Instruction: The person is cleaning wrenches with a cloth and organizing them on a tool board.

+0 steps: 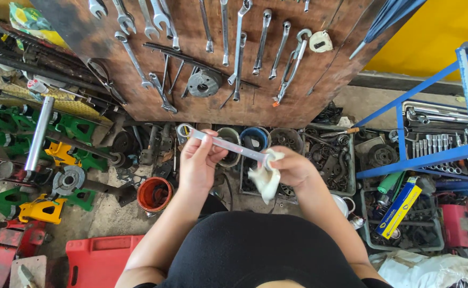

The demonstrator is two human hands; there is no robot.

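Note:
My left hand grips a long silver combination wrench near its ring end, holding it level in front of me. At the wrench's other end my right hand is closed around a white rag, and the rag wraps the metal there. Both hands are above a row of round tins and bins of small metal parts on the floor.
A brown wooden board hung with several wrenches leans ahead. A blue tool rack with sockets stands at the right. Green and yellow stands, an orange pot and a red case lie at the left.

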